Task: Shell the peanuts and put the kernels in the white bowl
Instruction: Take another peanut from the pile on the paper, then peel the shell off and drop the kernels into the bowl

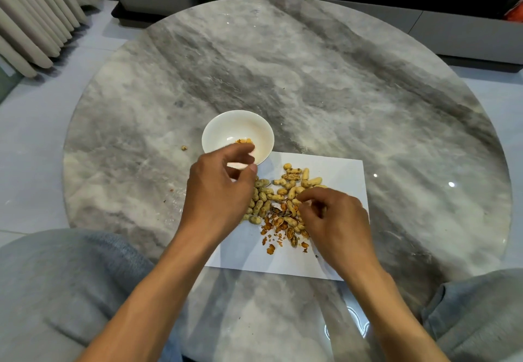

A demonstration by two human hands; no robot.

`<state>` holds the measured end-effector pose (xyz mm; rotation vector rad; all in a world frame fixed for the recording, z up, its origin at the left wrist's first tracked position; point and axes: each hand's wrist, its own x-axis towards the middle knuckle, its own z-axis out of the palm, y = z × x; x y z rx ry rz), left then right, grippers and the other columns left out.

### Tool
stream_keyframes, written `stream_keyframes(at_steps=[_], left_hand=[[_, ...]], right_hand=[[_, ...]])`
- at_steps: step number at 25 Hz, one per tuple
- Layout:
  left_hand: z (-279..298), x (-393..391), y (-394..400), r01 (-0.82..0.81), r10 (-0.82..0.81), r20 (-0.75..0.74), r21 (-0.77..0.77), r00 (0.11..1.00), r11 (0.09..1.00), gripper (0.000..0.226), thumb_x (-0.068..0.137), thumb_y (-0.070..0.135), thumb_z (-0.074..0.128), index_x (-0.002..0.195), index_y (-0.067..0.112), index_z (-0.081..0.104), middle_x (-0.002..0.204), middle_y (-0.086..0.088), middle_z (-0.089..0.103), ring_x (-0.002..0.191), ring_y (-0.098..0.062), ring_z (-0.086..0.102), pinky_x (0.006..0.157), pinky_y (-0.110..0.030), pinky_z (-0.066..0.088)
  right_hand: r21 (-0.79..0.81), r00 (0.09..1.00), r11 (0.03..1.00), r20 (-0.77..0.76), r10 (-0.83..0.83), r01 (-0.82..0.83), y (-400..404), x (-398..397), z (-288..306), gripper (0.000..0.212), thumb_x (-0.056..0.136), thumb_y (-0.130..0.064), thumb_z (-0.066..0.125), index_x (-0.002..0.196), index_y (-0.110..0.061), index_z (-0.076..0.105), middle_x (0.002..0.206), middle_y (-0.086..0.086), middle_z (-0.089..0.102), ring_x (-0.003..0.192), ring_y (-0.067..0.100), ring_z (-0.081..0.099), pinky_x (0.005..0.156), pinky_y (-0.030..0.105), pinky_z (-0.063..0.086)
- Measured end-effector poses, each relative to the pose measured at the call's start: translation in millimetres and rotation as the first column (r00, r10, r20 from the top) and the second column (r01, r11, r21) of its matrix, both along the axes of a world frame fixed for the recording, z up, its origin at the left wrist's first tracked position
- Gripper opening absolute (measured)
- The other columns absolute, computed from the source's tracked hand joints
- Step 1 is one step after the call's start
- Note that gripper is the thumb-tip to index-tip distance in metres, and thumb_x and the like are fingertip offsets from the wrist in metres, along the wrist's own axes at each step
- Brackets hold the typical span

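Just beyond the left hand, whose curled fingers seem to hold nothing, sits the white bowl. Under the right hand, fingers pinching, lie the peanuts.

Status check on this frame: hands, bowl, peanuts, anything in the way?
Left hand over white bowl rim, grip unclear. Right hand curled at peanut pile. Few kernels in bowl. Broken shells on paper; nothing blocking.

White bowl: near rim at 6 o'clock hidden behind left hand. Left fingers: blurred, contents indiscernible. Peanuts: pile edges at 3 and 9 o'clock covered by hands. Right hand: any held item unseen.
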<state>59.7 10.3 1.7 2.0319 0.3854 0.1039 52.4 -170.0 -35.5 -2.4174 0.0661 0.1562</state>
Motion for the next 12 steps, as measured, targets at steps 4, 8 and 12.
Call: stream_keyframes(at_steps=[4,8,12], left_hand=[[-6.6,-4.8,-3.7,0.224,-0.193,-0.170,0.184,0.966,0.957,0.014,0.089,0.027,0.071,0.102,0.030,0.076,0.084,0.018,0.068,0.074,0.001,0.063,0.073,-0.023,0.053],[-10.6,-7.4,-8.8,0.297,-0.235,-0.238,0.276,0.942,0.914,0.020,0.090,0.033,0.071,0.110,0.030,0.073,0.088,0.014,0.068,0.073,-0.003,0.059,0.065,-0.017,0.040],[-10.3,-7.2,-8.0,0.274,-0.213,-0.227,0.291,0.950,0.917,0.021,0.090,0.033,0.071,0.110,0.030,0.073,0.087,0.012,0.067,0.074,-0.005,0.059,0.068,-0.020,0.041]], right_hand=[[-0.200,0.997,0.977,-0.017,0.077,-0.079,4.3,0.5,-8.7,0.014,0.090,-0.024,0.063,0.095,-0.027,0.076,0.090,-0.007,0.072,0.086,0.021,0.064,0.070,0.034,0.051],[-0.282,0.998,0.957,-0.019,0.056,-0.059,4.4,0.8,-9.3,0.013,0.090,-0.027,0.061,0.096,-0.023,0.072,0.091,-0.001,0.072,0.086,0.027,0.063,0.068,0.035,0.048],[-0.277,0.999,0.960,0.007,0.041,-0.037,4.5,1.2,-11.4,0.014,0.091,-0.030,0.063,0.098,-0.022,0.072,0.091,-0.001,0.072,0.087,0.027,0.063,0.069,0.035,0.049]])
